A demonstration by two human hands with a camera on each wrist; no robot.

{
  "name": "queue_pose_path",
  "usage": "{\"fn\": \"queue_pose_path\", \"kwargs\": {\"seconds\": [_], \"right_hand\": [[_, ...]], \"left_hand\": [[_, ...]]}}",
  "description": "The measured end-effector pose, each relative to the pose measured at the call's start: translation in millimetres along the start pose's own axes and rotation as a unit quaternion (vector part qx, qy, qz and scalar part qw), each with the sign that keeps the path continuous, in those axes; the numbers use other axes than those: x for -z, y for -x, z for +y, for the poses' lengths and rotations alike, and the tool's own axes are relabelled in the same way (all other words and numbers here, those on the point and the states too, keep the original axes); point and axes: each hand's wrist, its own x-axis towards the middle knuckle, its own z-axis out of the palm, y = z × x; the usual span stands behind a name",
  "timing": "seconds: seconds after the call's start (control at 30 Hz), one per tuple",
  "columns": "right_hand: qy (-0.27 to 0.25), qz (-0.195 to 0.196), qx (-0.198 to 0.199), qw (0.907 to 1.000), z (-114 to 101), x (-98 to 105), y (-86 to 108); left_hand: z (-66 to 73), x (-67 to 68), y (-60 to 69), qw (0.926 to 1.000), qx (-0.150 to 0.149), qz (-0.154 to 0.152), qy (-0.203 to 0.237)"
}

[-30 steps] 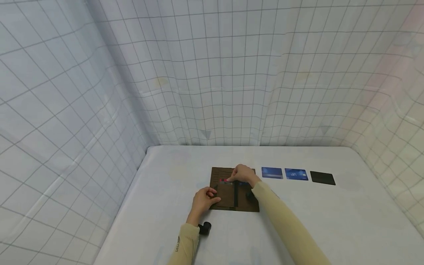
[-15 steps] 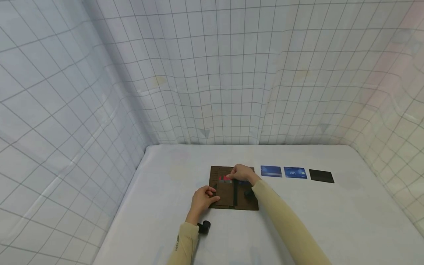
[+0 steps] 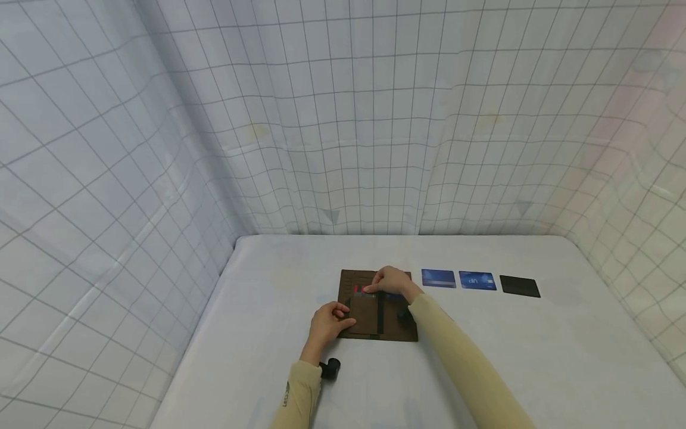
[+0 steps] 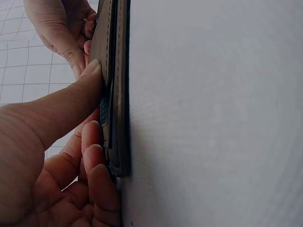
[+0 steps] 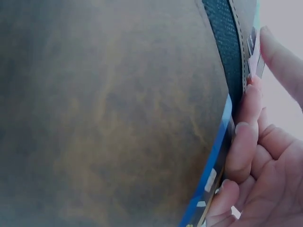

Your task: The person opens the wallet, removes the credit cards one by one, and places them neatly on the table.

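Observation:
A brown wallet [image 3: 364,314] lies spread open on the white table, a dark strap [image 3: 381,313] down its middle. My left hand [image 3: 325,325] grips its left edge; in the left wrist view the thumb of that hand [image 4: 52,127] presses the top face while curled fingers touch the side. Over the upper middle, my right hand [image 3: 393,280] pinches a red card [image 3: 358,289] at the left pocket's mouth. The right wrist view shows the right hand's thumb and fingers [image 5: 270,137] at the pocket edge, beside a blue card [image 5: 208,175] in the other pocket.
Two blue cards [image 3: 439,278] [image 3: 477,280] and a black card [image 3: 520,286] lie in a row to the right of the wallet on the white table [image 3: 536,357]. Gridded white curtains [image 3: 375,119] stand behind and at both sides.
The red card shows less above the pocket than half a second ago, and my right fingers sit slightly lower. My left hand has stayed at the wallet's edge.

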Motion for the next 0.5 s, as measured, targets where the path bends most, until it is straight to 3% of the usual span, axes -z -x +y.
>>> {"fn": "queue_pose_path", "kwargs": {"seconds": [0.5], "right_hand": [[0.017,0.007,-0.006,0.9998,-2.1,-0.6,-1.8]], "left_hand": [[-1.7,-0.3,-1.7,1.0000,0.000,0.003,0.001]]}}
